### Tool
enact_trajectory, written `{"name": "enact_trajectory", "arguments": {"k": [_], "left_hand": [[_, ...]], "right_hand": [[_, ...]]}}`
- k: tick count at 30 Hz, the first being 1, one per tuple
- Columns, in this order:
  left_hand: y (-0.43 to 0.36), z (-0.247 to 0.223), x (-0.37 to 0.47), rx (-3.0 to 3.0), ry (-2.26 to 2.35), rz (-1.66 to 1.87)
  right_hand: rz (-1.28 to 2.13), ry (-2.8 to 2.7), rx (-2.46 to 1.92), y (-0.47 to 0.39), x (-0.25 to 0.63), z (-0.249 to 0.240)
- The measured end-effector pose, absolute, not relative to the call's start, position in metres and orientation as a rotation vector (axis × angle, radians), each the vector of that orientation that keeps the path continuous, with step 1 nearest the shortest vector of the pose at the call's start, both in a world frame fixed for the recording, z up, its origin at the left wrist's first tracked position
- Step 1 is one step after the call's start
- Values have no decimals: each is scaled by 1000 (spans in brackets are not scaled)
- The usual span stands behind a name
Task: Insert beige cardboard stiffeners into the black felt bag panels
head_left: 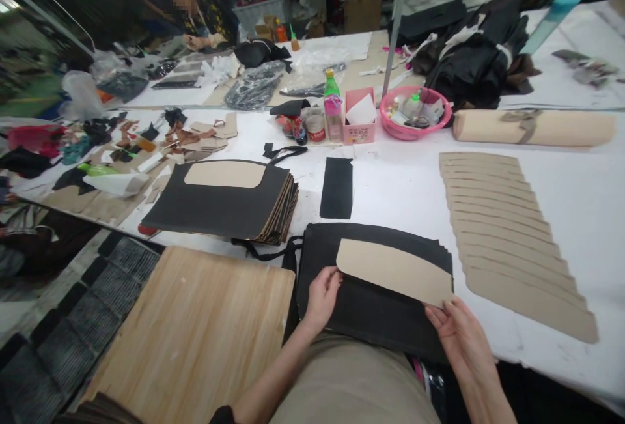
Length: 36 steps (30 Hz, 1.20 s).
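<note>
A long beige panel (395, 271) with rounded corners lies tilted over a stack of black sheets (375, 313) in front of me. My left hand (323, 290) pinches its left end near the lower corner. At the right end my right hand (454, 323) grips the other lower corner between thumb and fingers. Left of this stands a second stack of black sheets (209, 209) with brown edges, and a similar beige panel (224, 175) rests on top of it. To the right, several overlapping beige panels (512, 235) are fanned out in a row.
A black rectangular piece (336, 187) lies on the white table (395, 183). Behind it are a pink basin (415, 114), a pink box (360, 118), bottles and a beige roll (532, 127). A wooden board (195, 333) is at left. Another person (205, 20) is across the tables.
</note>
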<state>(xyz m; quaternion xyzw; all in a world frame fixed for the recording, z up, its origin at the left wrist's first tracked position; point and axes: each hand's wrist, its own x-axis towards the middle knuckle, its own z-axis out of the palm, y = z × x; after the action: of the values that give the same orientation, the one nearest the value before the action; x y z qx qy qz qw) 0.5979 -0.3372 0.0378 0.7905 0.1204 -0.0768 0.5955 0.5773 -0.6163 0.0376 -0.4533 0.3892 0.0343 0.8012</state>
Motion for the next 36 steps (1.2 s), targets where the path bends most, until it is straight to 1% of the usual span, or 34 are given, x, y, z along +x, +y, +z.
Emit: {"name": "enact_trajectory", "arguments": {"k": [3, 11, 18, 25, 30, 36], "left_hand": [[-324, 38, 605, 1535, 553, -187], [-311, 40, 606, 1515, 598, -168], [-305, 35, 621, 1661, 595, -170], [-302, 23, 633, 1807, 578, -207], [-299, 13, 635, 1864, 564, -157], [-297, 4, 635, 1936, 576, -163]], "right_hand": [[120, 820, -961, -607, 576, 35], [174, 749, -1032, -591, 577, 34], [31, 735, -1436, -595, 588, 22], [20, 698, -1844, -603, 599, 6], [39, 706, -2034, -603, 603, 5], [51, 693, -2117, -602, 606, 8]]}}
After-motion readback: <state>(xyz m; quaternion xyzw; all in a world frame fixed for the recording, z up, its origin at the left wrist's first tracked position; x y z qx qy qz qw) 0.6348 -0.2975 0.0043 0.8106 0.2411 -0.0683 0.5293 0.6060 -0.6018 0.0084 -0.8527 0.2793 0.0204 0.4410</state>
